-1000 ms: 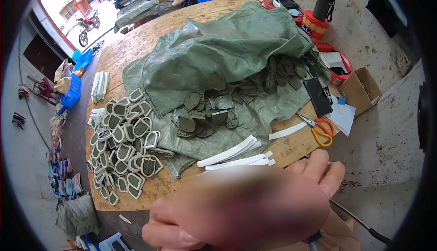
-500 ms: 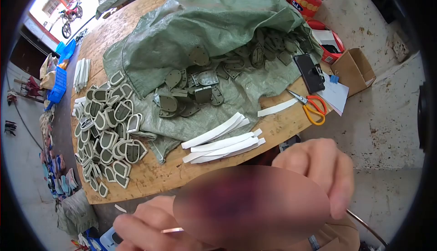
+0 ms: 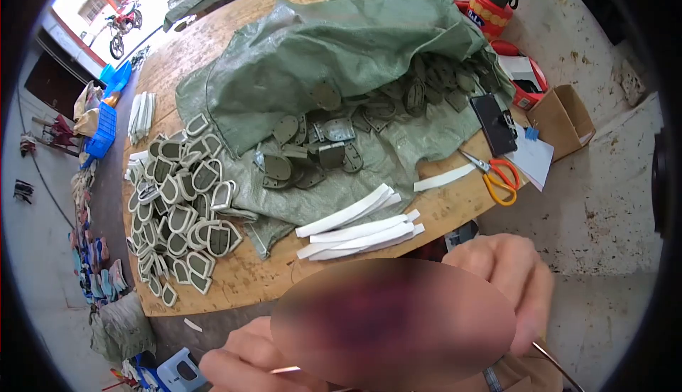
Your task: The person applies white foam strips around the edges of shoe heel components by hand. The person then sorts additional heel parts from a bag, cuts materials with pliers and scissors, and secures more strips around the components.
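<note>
My left hand (image 3: 245,360) is low in the frame, fingers curled around a thin shiny metal rod (image 3: 285,370), of which a short piece shows. At the lower right, my right hand (image 3: 504,285) is closed too, and a similar thin metal rod (image 3: 558,365) runs down from its fingers. A large blurred oval lies between the hands, covering parts of both and whatever they hold there. Both hands are close to the camera, in front of the table edge. Nearest on the table lie several white strips (image 3: 362,239).
On the wooden table (image 3: 249,278) are a pile of green pads with white edging (image 3: 192,200), a green sheet (image 3: 320,51) over olive plastic parts (image 3: 341,129), orange-handled scissors (image 3: 501,182) and a phone (image 3: 494,123). A cardboard box (image 3: 561,126) stands at the right.
The view has shifted slightly, so the table and its things appear further right. Both hands sit a little lower and further right in the frame, still closed.
</note>
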Motion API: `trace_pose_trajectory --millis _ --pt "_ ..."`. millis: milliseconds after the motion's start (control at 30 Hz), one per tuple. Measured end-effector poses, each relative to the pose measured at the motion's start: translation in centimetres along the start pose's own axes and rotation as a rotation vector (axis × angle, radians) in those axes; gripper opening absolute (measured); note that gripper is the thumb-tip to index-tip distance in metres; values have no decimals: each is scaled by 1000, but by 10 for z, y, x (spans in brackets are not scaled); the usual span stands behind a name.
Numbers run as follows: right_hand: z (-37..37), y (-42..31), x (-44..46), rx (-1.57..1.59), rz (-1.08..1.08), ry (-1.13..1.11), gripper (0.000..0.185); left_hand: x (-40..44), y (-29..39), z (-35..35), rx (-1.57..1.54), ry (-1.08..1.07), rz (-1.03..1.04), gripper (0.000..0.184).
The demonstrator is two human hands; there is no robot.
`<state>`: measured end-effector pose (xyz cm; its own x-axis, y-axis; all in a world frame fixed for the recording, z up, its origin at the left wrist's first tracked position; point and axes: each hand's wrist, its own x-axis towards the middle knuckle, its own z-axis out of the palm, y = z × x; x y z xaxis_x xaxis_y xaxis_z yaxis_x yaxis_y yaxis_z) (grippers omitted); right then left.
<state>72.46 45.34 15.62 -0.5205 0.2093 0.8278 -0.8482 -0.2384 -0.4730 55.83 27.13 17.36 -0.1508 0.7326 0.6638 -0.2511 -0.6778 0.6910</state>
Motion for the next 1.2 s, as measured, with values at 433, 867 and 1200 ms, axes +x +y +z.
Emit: trace_pose_trajectory --millis 433,867,1200 --pt "45 -1 7 -258 -161 325 13 9 -15 41 186 326 381 27" --pt "21 -1 -22 -345 -119 308 11 -10 -5 28 294 452 581 21" --pt "-37 124 -88 -1291 737 -174 11 -119 -77 -57 1186 521 -111 11"
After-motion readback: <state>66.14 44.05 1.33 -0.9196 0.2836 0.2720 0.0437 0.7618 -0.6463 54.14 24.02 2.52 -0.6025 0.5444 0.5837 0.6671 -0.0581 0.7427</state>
